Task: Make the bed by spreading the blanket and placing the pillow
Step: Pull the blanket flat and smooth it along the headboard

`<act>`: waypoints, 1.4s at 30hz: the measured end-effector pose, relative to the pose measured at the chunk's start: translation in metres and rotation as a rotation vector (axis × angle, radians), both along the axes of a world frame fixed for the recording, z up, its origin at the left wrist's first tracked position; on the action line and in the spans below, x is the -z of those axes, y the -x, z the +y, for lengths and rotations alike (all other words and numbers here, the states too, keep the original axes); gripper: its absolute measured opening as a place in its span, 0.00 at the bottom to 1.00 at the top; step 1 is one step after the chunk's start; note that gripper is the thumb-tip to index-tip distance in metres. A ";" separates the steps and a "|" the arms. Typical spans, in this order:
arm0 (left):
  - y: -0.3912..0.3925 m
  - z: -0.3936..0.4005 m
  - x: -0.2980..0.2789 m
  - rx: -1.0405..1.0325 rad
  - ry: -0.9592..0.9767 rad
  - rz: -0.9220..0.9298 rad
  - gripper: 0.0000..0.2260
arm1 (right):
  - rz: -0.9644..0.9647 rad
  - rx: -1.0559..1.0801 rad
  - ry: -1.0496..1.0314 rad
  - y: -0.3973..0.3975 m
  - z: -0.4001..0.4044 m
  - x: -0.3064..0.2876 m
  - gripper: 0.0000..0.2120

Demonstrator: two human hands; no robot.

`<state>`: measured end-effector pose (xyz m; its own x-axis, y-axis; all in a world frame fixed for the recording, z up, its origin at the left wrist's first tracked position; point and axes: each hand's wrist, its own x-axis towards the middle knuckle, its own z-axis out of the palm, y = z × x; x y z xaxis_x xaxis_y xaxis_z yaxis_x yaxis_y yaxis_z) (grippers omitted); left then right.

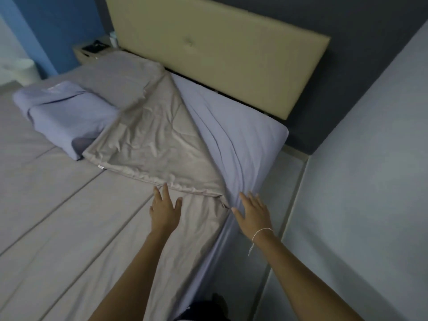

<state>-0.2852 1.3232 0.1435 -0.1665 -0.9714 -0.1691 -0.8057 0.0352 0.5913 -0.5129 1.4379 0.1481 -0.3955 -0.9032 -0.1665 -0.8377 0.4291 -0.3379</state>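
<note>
Taupe blanket (152, 144) covers most of the bed, lower left through centre frame; its top corner is folded back on itself in a triangle at centre, baring the lavender fitted sheet (234, 126) toward the right of the frame, below the beige headboard (215, 52).

Pillow (62, 117), lavender case, lies on the blanket at left centre, askew, not at the headboard. A second blanket-coloured lump sits behind it at upper left; can't tell if it's another pillow or bunched fabric.

Hands:
- left hand (165, 209): fingers straight and spread, flat on the blanket just below the folded hem, gripping nothing.
- right hand (253, 210): fingers straight and spread, resting on the sheet at the mattress edge, just beside the fold's corner, gripping nothing.

Handling, my read: thin quilted fabric, light, soft, limp, creases readily, probably a bit slick. Won't hold shape, so pushing just bunches it. Pinch the stitched hem near the corner with the white tag (101, 167), plus a second point along that hem, then lift and drag toward the headboard. Pillow looks soft and light; grab by both short ends.

Bedside table (88, 54) upper left, irrelevant.
</note>
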 end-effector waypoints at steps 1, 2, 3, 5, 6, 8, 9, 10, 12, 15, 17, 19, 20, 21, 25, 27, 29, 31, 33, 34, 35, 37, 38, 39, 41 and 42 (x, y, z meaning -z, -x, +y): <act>0.013 -0.011 0.002 -0.012 -0.004 0.004 0.30 | -0.006 -0.015 -0.015 0.014 -0.020 0.003 0.29; 0.022 -0.018 0.005 -0.015 -0.005 -0.001 0.30 | -0.015 -0.028 -0.030 0.022 -0.035 0.006 0.30; 0.030 -0.029 0.008 -0.027 -0.007 -0.011 0.29 | -0.029 -0.056 -0.050 0.029 -0.053 0.011 0.30; 0.041 -0.054 0.018 -0.079 -0.013 -0.021 0.28 | -0.055 -0.128 -0.095 0.041 -0.086 0.024 0.30; 0.046 -0.068 0.024 -0.119 -0.019 -0.020 0.28 | -0.066 -0.166 -0.124 0.047 -0.104 0.032 0.31; 0.052 -0.095 0.037 -0.216 -0.030 -0.003 0.29 | -0.078 -0.230 -0.186 0.061 -0.134 0.046 0.33; 0.054 -0.109 0.045 -0.275 -0.039 0.005 0.30 | -0.081 -0.258 -0.206 0.068 -0.149 0.053 0.33; 0.058 -0.123 0.054 -0.329 -0.059 0.008 0.30 | -0.086 -0.277 -0.222 0.076 -0.164 0.059 0.34; 0.067 -0.147 0.066 -0.410 -0.121 0.004 0.31 | -0.094 -0.295 -0.257 0.095 -0.189 0.064 0.34; 0.081 -0.180 0.082 -0.482 -0.195 -0.018 0.31 | -0.072 -0.372 -0.300 0.125 -0.230 0.070 0.34; 0.089 -0.202 0.091 -0.488 -0.204 -0.057 0.31 | -0.059 -0.391 -0.306 0.142 -0.261 0.072 0.34; 0.093 -0.227 0.101 -0.537 -0.243 -0.108 0.31 | -0.062 -0.443 -0.341 0.148 -0.291 0.078 0.35; 0.093 -0.239 0.107 -0.561 -0.255 -0.129 0.31 | -0.058 -0.481 -0.351 0.149 -0.305 0.083 0.35; 0.091 -0.251 0.116 -0.580 -0.257 -0.150 0.31 | -0.049 -0.532 -0.353 0.149 -0.321 0.090 0.35; 0.077 -0.308 0.164 -0.620 -0.270 -0.250 0.31 | -0.018 -0.734 -0.340 0.139 -0.401 0.135 0.38; 0.066 -0.339 0.184 -0.606 -0.257 -0.302 0.32 | -0.037 -0.802 -0.289 0.128 -0.440 0.155 0.39; 0.054 -0.369 0.205 -0.561 -0.222 -0.353 0.34 | -0.075 -0.845 -0.223 0.118 -0.471 0.178 0.37; 0.043 -0.394 0.234 -0.555 -0.214 -0.385 0.38 | -0.112 -0.863 -0.169 0.115 -0.502 0.202 0.36; 0.043 -0.403 0.268 -0.590 -0.242 -0.353 0.43 | -0.117 -0.875 -0.105 0.114 -0.535 0.223 0.36; 0.050 -0.402 0.289 -0.606 -0.243 -0.346 0.44 | -0.119 -0.891 -0.046 0.114 -0.551 0.235 0.36; 0.059 -0.398 0.309 -0.619 -0.221 -0.361 0.45 | -0.122 -0.911 0.008 0.113 -0.566 0.247 0.37; 0.074 -0.390 0.340 -0.674 -0.107 -0.413 0.42 | -0.093 -0.954 0.032 0.106 -0.594 0.268 0.41; 0.078 -0.389 0.349 -0.700 -0.052 -0.430 0.39 | -0.048 -0.983 -0.002 0.104 -0.605 0.280 0.43; 0.079 -0.390 0.354 -0.711 -0.014 -0.442 0.36 | 0.014 -1.016 -0.048 0.102 -0.612 0.292 0.44; 0.086 -0.388 0.351 -0.700 0.029 -0.469 0.30 | 0.112 -1.084 -0.111 0.106 -0.615 0.314 0.40; 0.091 -0.385 0.347 -0.683 0.046 -0.489 0.28 | 0.124 -1.091 -0.104 0.110 -0.612 0.320 0.37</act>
